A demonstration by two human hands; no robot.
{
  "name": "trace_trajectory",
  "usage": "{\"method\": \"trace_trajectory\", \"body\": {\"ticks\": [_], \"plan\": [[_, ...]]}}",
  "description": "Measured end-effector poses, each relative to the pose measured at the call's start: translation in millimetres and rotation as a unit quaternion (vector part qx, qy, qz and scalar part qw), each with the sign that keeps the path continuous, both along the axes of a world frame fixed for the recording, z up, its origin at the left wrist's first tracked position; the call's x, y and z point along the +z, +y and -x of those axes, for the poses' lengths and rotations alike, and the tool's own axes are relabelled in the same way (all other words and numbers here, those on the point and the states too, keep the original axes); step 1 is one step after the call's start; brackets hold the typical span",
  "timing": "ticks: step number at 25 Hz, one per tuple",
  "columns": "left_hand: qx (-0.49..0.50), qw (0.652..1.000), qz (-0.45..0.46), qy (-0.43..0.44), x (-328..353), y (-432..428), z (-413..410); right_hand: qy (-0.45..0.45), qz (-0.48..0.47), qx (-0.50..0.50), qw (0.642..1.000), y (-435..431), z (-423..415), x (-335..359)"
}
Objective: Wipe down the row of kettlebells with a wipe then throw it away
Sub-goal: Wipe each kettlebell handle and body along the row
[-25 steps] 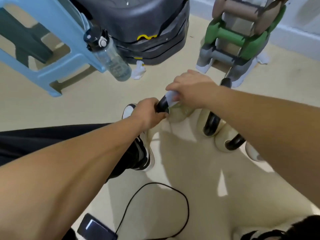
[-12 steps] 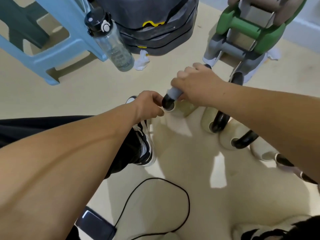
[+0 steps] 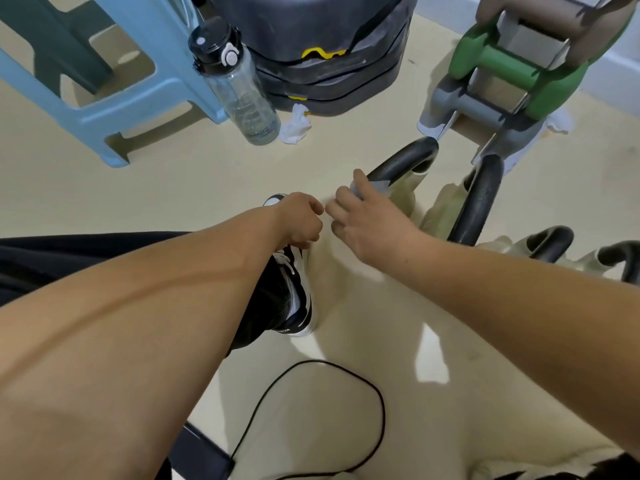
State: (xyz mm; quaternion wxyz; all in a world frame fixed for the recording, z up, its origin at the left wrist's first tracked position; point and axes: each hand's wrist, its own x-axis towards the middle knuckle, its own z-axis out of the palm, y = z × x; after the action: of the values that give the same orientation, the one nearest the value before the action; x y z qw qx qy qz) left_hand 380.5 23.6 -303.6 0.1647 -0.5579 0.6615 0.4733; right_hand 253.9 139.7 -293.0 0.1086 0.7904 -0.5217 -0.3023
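Cream floor point(image 3: 194, 174); wipe point(image 3: 377, 186) under right hand's point(image 3: 372, 223) loosely spread fingers, against kettlebell handle point(image 3: 401, 164).

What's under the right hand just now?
A pale wipe shows under the right hand's fingers, pressed on the nearest kettlebell's black handle. The palm covers the kettlebell's body, so contact there cannot be seen.

Pale kettlebells point(image 3: 450, 206) (black handles) in row, grey wipe point(image 3: 375, 186) on nearest
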Motion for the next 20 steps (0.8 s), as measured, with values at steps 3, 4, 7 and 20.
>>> {"method": "trace_trajectory", "body": {"ticks": [3, 4, 7, 20], "plan": [[0.009, 1.0, -0.005, 0.003, 0, 0, 5, -0.122, 0.131, -0.012, 0.984, -11, 38, 8], [0.007, 1.0, -0.007, 0.002, 0, 0, 6, -0.138, 0.171, -0.051, 0.974, -16, 57, 14], [0.015, 1.0, 0.008, 0.022, 6, -1, 15, -0.111, 0.117, -0.21, 0.964, -13, 113, 20], [0.025, 0.98, 0.146, 0.131, 23, 3, 62, -0.359, 0.104, -0.212, 0.903, -9, 91, 15]]}}
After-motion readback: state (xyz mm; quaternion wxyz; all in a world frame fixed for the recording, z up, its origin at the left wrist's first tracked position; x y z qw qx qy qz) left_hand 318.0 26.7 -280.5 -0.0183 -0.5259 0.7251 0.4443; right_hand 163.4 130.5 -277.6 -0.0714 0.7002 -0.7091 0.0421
